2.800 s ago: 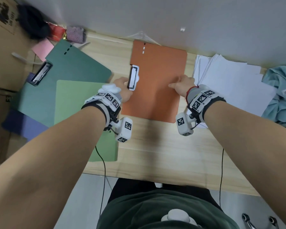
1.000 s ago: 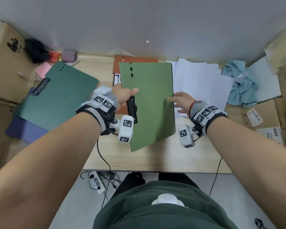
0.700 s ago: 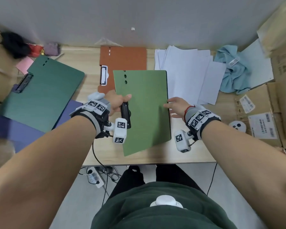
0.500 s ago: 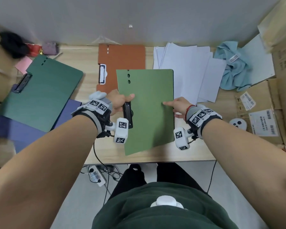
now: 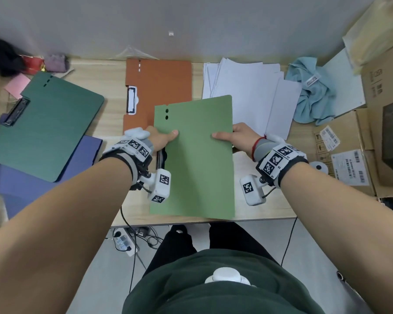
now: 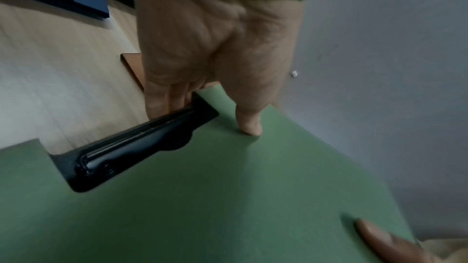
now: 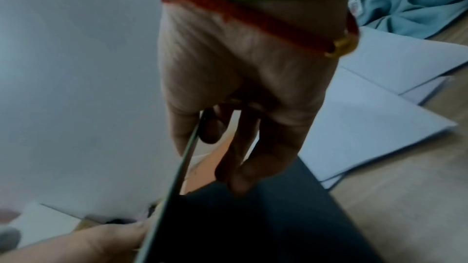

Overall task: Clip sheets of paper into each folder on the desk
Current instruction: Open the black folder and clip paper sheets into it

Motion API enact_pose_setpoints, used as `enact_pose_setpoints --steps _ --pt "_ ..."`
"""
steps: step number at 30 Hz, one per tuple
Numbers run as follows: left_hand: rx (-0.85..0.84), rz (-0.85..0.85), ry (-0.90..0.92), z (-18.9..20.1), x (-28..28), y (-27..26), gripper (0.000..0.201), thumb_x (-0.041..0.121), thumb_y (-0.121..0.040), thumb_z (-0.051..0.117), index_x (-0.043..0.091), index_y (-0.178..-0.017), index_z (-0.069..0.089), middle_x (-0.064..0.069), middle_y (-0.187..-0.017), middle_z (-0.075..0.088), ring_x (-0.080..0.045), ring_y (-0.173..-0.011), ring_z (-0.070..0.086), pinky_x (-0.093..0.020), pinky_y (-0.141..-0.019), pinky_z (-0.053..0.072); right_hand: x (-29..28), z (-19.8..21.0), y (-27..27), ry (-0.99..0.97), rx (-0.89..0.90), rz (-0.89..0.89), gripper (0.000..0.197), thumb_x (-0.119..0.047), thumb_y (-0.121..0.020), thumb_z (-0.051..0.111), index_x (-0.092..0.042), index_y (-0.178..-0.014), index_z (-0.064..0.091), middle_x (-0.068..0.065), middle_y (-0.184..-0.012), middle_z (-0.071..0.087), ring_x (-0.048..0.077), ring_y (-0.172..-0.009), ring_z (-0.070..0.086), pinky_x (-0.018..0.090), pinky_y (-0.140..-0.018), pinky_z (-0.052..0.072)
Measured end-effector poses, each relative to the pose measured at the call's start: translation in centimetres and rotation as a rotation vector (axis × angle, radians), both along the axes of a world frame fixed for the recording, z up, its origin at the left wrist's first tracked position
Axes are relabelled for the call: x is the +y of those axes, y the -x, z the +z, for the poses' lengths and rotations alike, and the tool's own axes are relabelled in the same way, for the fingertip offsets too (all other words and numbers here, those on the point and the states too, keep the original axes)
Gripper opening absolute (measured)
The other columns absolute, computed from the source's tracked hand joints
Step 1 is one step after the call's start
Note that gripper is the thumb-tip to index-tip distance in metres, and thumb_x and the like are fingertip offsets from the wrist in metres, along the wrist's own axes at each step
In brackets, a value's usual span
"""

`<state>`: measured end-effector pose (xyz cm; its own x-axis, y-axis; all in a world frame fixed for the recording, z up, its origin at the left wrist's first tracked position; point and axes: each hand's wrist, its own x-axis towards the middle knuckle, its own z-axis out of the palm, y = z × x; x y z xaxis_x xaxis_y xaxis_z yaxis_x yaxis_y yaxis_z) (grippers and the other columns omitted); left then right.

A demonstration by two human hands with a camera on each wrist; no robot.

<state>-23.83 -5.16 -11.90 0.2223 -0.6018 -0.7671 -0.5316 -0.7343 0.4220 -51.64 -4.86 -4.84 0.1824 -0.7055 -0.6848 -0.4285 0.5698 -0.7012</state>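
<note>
A light green folder (image 5: 197, 159) is held above the desk's front edge by both hands. My left hand (image 5: 162, 139) grips its left edge beside the black clip (image 6: 131, 147), thumb on top and fingers underneath. My right hand (image 5: 233, 137) pinches the right edge, thumb on the cover and fingers below (image 7: 243, 147). An orange folder (image 5: 161, 87) with a white clip (image 5: 132, 100) lies behind it on the desk. Loose white paper sheets (image 5: 247, 91) lie to the right. A dark green folder (image 5: 48, 123) rests at left over a blue folder (image 5: 32, 180).
A light blue cloth (image 5: 313, 96) lies right of the sheets. Cardboard boxes (image 5: 377, 141) stand at the far right. Pink paper (image 5: 17, 86) and small items sit in the back left corner. A power strip (image 5: 123, 242) and cables lie on the floor below the desk edge (image 5: 202, 220).
The green folder was lifted from the left side and brought to the centre in front of the orange one. My right hand moved from touching its cover to pinching its right edge.
</note>
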Motion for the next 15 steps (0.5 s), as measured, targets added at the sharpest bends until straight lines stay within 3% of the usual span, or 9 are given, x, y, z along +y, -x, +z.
enact_pose_setpoints --steps 3,5,7,9,10,11,13,15 --pt "0.075 -0.020 0.021 5.5 0.7 1.8 0.120 0.094 -0.051 0.058 0.016 -0.141 0.044 -0.001 -0.128 0.059 -0.020 -0.104 0.064 -0.047 -0.090 0.054 -0.6 1.6 -2.3 -0.004 -0.082 0.052 0.015 -0.023 -0.091 0.067 -0.009 -0.088 0.068 0.012 -0.086 0.072 0.025 -0.074 0.068 0.038 -0.077 0.056" --pt "0.182 0.000 0.058 7.9 0.5 2.7 0.099 0.084 -0.070 0.057 0.016 -0.141 0.047 0.002 -0.130 0.057 -0.019 -0.108 0.062 -0.044 -0.091 0.054 -1.2 2.6 -4.1 -0.054 -0.184 0.048 0.024 -0.033 -0.090 0.065 -0.011 -0.083 0.064 0.007 -0.077 0.064 0.025 -0.072 0.063 0.038 -0.077 0.051" --pt "0.283 0.052 0.079 9.9 0.0 2.8 0.100 0.090 -0.064 0.054 0.020 -0.135 0.055 0.002 -0.131 0.060 -0.020 -0.110 0.063 -0.041 -0.090 0.056 -1.9 3.2 -5.9 -0.103 -0.281 0.070 0.033 -0.046 -0.086 0.059 -0.014 -0.083 0.067 0.004 -0.087 0.068 0.026 -0.087 0.064 0.039 -0.087 0.047" --pt "0.317 0.061 0.114 11.5 -0.2 2.4 0.097 0.092 -0.061 0.053 0.023 -0.130 0.057 0.004 -0.123 0.064 -0.018 -0.108 0.064 -0.042 -0.089 0.056 -2.2 3.5 -7.3 -0.111 -0.315 0.123 0.039 -0.044 -0.093 0.048 -0.016 -0.083 0.072 -0.004 -0.104 0.072 0.023 -0.098 0.066 0.037 -0.094 0.048" --pt "0.293 0.061 0.150 12.3 -0.1 1.6 0.092 0.088 -0.064 0.056 0.022 -0.127 0.058 0.004 -0.117 0.066 -0.018 -0.105 0.064 -0.040 -0.086 0.056 -2.2 3.6 -8.4 -0.114 -0.326 0.151 0.040 -0.040 -0.097 0.044 -0.015 -0.086 0.073 -0.006 -0.110 0.072 0.021 -0.101 0.066 0.034 -0.091 0.051" --pt "0.263 0.045 0.189 12.8 -0.2 1.3 0.079 0.077 -0.070 0.061 0.018 -0.123 0.060 0.001 -0.111 0.068 -0.019 -0.100 0.066 -0.034 -0.079 0.059 -2.2 3.6 -8.9 -0.112 -0.328 0.148 0.039 -0.035 -0.099 0.042 -0.013 -0.089 0.072 -0.005 -0.113 0.072 0.021 -0.100 0.067 0.031 -0.083 0.053" --pt "0.120 -0.023 0.286 13.3 -0.3 -0.3 0.039 0.037 -0.086 0.064 0.010 -0.114 0.062 0.000 -0.093 0.067 -0.016 -0.081 0.064 -0.016 -0.055 0.053 -2.2 3.7 -10.2 -0.109 -0.311 0.136 0.035 -0.028 -0.100 0.043 -0.011 -0.088 0.071 0.003 -0.118 0.070 0.022 -0.094 0.066 0.024 -0.070 0.055" --pt "-0.090 -0.123 0.328 13.5 -0.4 -2.7 0.026 0.008 -0.088 0.059 0.010 -0.114 0.057 0.002 -0.083 0.057 -0.019 -0.078 0.055 -0.016 -0.049 0.040 -2.4 3.3 -11.7 -0.099 -0.208 0.130 0.022 -0.023 -0.096 0.052 -0.012 -0.090 0.070 0.009 -0.125 0.066 0.023 -0.093 0.066 0.026 -0.071 0.059"
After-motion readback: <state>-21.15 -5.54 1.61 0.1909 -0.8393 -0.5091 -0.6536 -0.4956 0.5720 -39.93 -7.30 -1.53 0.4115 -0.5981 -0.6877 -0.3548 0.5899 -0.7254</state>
